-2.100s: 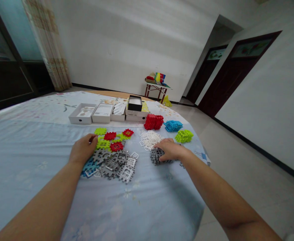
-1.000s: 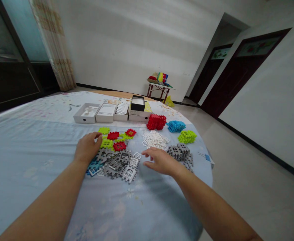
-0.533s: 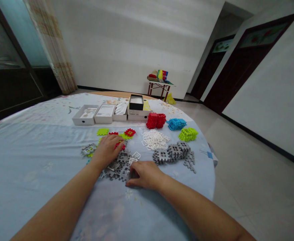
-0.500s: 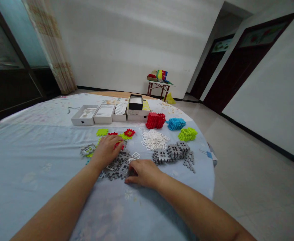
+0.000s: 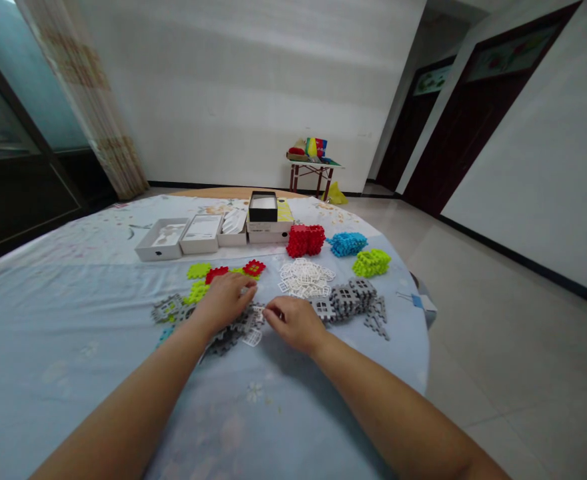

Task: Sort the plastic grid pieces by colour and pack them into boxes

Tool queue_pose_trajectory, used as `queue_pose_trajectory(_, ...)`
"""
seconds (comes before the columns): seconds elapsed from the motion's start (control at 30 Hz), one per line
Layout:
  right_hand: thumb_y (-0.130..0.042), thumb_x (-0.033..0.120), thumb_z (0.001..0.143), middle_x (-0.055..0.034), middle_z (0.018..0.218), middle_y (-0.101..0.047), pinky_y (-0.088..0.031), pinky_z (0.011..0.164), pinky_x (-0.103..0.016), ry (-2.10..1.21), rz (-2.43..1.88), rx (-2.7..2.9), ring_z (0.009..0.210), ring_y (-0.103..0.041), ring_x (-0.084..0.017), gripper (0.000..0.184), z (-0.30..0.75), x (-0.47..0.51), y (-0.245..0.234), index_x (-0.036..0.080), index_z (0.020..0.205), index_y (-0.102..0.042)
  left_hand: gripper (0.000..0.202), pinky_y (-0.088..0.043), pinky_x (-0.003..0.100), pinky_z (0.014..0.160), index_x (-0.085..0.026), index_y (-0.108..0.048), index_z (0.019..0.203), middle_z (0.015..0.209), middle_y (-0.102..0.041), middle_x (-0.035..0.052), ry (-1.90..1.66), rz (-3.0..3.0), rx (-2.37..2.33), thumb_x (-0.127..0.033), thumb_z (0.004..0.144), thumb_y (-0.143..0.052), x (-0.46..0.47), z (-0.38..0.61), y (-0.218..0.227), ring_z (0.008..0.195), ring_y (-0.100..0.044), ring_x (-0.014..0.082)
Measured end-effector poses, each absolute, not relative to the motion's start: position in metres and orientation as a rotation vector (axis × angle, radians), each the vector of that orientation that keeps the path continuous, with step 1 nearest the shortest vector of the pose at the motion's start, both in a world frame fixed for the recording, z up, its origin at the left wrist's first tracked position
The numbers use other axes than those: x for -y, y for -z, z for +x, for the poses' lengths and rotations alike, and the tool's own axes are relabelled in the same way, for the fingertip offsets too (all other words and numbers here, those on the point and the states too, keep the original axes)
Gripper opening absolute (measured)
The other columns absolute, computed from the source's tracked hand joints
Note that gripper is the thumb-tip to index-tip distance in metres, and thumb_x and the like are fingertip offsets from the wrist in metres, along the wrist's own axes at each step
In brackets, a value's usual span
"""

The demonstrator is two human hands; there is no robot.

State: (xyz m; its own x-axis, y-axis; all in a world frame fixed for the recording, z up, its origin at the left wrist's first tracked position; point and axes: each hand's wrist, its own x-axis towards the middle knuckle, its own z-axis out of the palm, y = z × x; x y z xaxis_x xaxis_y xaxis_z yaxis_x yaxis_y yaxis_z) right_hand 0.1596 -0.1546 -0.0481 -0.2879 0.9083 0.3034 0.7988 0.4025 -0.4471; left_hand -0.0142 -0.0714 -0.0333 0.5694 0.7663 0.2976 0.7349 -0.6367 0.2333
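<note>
My left hand (image 5: 227, 297) reaches over a mixed pile of grey interlocking plastic pieces (image 5: 223, 341), thumb and forefinger slightly apart; nothing shows between them. My right hand (image 5: 293, 323) is at the pile's right edge, fingertips drawn together beside a white lattice window piece (image 5: 259, 313). Whether the fingers grip that piece is unclear. Another white piece (image 5: 252, 337) lies just below. Red pieces (image 5: 254, 267) and lime-green pieces (image 5: 197, 291) lie beyond and left of my left hand, which hides part of the pile.
Sorted heaps stand to the right: white frames (image 5: 305, 277), red pieces (image 5: 305, 240), blue pieces (image 5: 347, 244), lime-green pieces (image 5: 371, 263) and grey pieces (image 5: 346, 300). Open white boxes (image 5: 161, 251) and a black box (image 5: 263, 215) line the back. A blue clip (image 5: 416, 301) sits at the table's right edge.
My right hand has moved up and away from the near edge of the grey pile, its fingers closing together. My left hand has shifted slightly right. The view has tilted a little.
</note>
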Motion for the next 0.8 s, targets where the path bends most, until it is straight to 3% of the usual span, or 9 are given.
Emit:
queue_pose_trajectory(0.27,-0.050,0.033,0.085,-0.0021,0.077,-0.069,-0.037,0.060,-0.023,-0.423,-1.472,2.360,0.069,-0.060,-0.015,0.019,0.171,0.170,0.044,0.021,0.086,-0.065,0.028,-0.034,0.044,0.091,-0.019,-0.069,0.092,0.100,-0.068,0.0144,0.068,2.787,-1.330,-0.037,0.074,-0.057,0.071,0.033,0.038,0.099,-0.060,0.0297)
queue_pose_trajectory(0.53,-0.051,0.035,0.082,-0.0028,0.084,-0.071,-0.040,0.064,-0.025,-0.538,-1.422,2.496,0.077,-0.063,-0.018,0.024,0.164,0.171,0.050,0.023,0.094,-0.067,0.038,-0.038,0.041,0.087,-0.020,-0.068,0.088,0.098,-0.070,0.0118,0.283,2.641,-1.360,-0.048,0.063,-0.066,0.061,0.038,0.028,0.094,-0.061,0.0286)
queue_pose_trajectory(0.8,-0.051,0.035,0.080,-0.0026,0.085,-0.071,-0.041,0.067,-0.026,-0.600,-1.390,2.477,0.079,-0.063,-0.019,0.025,0.166,0.169,0.055,0.024,0.096,-0.067,0.038,-0.042,0.034,0.078,-0.020,-0.065,0.090,0.096,-0.071,0.0068,0.414,2.487,-1.334,-0.042,0.058,-0.069,0.060,0.040,0.022,0.090,-0.063,0.0253)
